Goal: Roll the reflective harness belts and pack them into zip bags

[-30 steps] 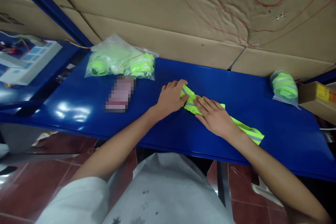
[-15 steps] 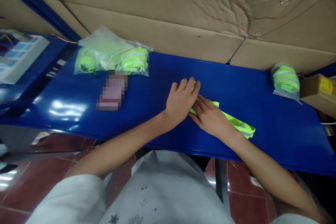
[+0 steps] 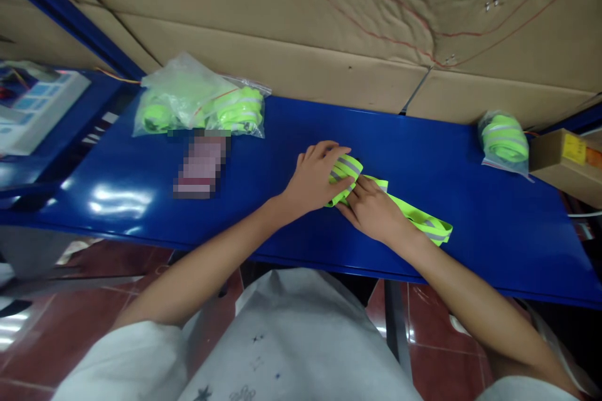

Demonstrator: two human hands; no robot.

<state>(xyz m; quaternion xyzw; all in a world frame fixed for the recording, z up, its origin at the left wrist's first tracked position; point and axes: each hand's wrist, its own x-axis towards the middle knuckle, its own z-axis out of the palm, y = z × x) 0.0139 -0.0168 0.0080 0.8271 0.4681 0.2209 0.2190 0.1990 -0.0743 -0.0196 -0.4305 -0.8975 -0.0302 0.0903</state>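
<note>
Blue table [image 3: 282,131]: strap [image 3: 404,208] at your 1 o'clock, tail [image 3: 439,232] toward 4. Left hand [image 3: 313,178] pinches its roll [image 3: 347,166]; right hand [image 3: 376,210] lies over it, grip unclear. Probably light, soft; best held by the roll's edges.

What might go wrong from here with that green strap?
The green strap's bunched end might spring loose if the left hand slackened around it. The layers could also slip out of line, and the trailing length beyond the right hand might twist, as it lies at a slant.
</note>
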